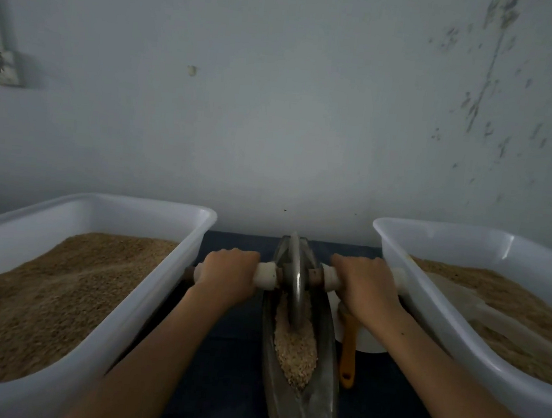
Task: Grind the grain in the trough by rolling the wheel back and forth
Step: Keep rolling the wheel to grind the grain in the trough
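Gripping the axle handle (pixel 266 274) with my left hand (pixel 227 276) and right hand (pixel 363 286), wheel (pixel 294 284) upright in the grain (pixel 295 349) of the trough (pixel 312 411) at frame centre.

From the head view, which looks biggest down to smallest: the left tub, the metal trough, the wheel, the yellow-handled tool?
Largest to smallest:
left tub
trough
wheel
yellow-handled tool, though partly hidden by an arm.

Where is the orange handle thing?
In the head view, the orange plastic handle lies on the dark cloth right of the metal trough, under the right hand.
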